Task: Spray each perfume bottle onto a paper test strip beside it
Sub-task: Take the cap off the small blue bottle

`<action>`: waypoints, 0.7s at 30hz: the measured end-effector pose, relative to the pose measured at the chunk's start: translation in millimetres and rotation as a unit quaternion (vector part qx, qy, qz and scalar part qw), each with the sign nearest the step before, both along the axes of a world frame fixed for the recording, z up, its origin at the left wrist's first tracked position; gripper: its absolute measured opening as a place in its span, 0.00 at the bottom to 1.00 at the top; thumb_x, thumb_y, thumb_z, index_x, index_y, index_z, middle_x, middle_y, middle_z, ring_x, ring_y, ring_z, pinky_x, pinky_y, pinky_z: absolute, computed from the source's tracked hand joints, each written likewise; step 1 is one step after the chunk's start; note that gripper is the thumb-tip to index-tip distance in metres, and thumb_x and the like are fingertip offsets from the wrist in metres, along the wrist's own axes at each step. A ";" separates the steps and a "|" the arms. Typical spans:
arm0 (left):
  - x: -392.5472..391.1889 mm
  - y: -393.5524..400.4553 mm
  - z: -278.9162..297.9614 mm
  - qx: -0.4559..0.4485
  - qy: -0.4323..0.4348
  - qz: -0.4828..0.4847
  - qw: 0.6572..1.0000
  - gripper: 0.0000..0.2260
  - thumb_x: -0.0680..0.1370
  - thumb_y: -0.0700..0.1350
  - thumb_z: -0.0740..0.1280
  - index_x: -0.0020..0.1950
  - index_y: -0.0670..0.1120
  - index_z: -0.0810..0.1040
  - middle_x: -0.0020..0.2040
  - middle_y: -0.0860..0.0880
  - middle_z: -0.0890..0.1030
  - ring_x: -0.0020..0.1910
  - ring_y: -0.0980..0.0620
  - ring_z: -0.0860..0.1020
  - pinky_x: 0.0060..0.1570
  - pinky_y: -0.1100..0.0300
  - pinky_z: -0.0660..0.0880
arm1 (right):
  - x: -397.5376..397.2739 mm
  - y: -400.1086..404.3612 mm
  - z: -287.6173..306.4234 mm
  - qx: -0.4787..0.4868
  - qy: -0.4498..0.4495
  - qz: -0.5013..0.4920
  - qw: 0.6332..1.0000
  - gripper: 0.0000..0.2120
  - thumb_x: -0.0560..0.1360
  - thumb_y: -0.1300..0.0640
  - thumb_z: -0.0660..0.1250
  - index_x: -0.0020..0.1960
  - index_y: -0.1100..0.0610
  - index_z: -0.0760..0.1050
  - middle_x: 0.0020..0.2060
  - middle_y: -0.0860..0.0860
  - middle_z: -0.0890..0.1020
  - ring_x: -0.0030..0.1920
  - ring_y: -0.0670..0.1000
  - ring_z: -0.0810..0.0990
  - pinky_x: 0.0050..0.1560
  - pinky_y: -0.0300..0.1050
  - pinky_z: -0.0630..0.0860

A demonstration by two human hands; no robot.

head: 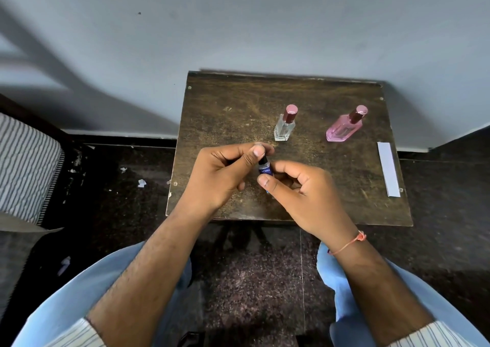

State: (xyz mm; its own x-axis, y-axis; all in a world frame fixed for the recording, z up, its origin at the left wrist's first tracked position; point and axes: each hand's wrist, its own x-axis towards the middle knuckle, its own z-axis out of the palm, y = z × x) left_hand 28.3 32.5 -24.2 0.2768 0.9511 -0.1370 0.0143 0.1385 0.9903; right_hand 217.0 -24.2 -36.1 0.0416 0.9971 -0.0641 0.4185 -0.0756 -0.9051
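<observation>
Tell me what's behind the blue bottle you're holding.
Behind the blue bottle stands a clear bottle, capped; a pink bottle stands further right. The left hand hides the blue bottle's top.

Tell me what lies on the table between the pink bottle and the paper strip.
Nothing: in the head view, only bare dark tabletop separates the pink bottle from the paper strip near the right edge. They stand apart, not touching.
</observation>
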 end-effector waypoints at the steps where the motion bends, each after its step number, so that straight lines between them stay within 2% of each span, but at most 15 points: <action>1: -1.0 -0.4 0.0 -0.002 -0.007 0.008 1.000 0.09 0.84 0.42 0.70 0.58 0.41 0.89 0.55 0.48 0.90 0.28 0.61 0.74 0.29 0.65 0.72 | -1.0 0.8 -0.4 0.009 -0.011 -0.005 1.000 0.08 0.79 0.47 0.76 0.56 0.46 0.88 0.38 0.40 0.87 0.35 0.43 0.82 0.39 0.40 0.78; 7: -3.7 -1.2 -2.4 -0.035 -0.026 0.066 0.997 0.05 0.82 0.42 0.73 0.51 0.47 0.90 0.51 0.49 0.91 0.24 0.58 0.72 0.26 0.66 0.71 | -11.3 2.3 6.1 0.068 -0.109 -0.019 0.992 0.10 0.79 0.50 0.78 0.59 0.52 0.89 0.42 0.43 0.89 0.39 0.45 0.84 0.40 0.40 0.78; 11: -0.1 -3.5 -1.0 -0.052 -0.045 0.101 0.992 0.05 0.81 0.43 0.74 0.50 0.46 0.90 0.47 0.45 0.91 0.23 0.57 0.72 0.25 0.67 0.70 | -12.3 2.2 5.1 0.100 -0.182 -0.011 0.978 0.10 0.79 0.48 0.75 0.56 0.52 0.88 0.41 0.45 0.87 0.39 0.47 0.82 0.41 0.48 0.77; 13: -7.2 4.1 1.1 -0.056 -0.049 0.150 0.986 0.06 0.82 0.44 0.73 0.53 0.44 0.90 0.49 0.47 0.91 0.24 0.58 0.72 0.24 0.67 0.68 | -12.3 -1.0 2.5 0.108 -0.223 0.001 0.969 0.07 0.79 0.49 0.77 0.53 0.52 0.87 0.40 0.45 0.85 0.38 0.47 0.81 0.40 0.47 0.76; 17: -24.8 18.4 3.8 -0.019 -0.034 0.144 0.989 0.06 0.84 0.48 0.71 0.55 0.50 0.88 0.58 0.51 0.90 0.26 0.56 0.76 0.25 0.66 0.66 | -12.1 -5.8 -0.5 0.092 -0.186 -0.013 0.978 0.08 0.78 0.49 0.79 0.54 0.53 0.89 0.42 0.45 0.89 0.39 0.45 0.85 0.41 0.45 0.79; 19: -25.4 18.7 2.5 0.009 0.006 0.138 0.990 0.06 0.84 0.48 0.72 0.56 0.49 0.88 0.55 0.51 0.90 0.27 0.57 0.78 0.26 0.66 0.69 | -10.0 -4.0 -1.0 0.072 -0.150 -0.023 0.986 0.08 0.78 0.49 0.79 0.54 0.51 0.89 0.41 0.43 0.89 0.39 0.45 0.85 0.42 0.47 0.80; 21: -25.1 18.7 -0.3 0.047 0.051 0.134 0.989 0.05 0.82 0.47 0.75 0.56 0.49 0.89 0.53 0.51 0.89 0.35 0.59 0.83 0.36 0.65 0.77 | -5.6 -0.8 -2.8 0.059 -0.120 -0.034 0.990 0.07 0.78 0.49 0.79 0.53 0.50 0.88 0.42 0.42 0.88 0.39 0.46 0.84 0.42 0.45 0.80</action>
State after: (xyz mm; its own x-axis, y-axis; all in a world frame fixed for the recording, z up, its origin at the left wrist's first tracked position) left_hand 3.2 51.1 -24.5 0.0023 0.9983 -0.0584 0.0896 0.0580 0.9943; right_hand 211.4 -25.0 -38.9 0.1087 0.9914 0.0732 0.6195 -0.0100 -0.7849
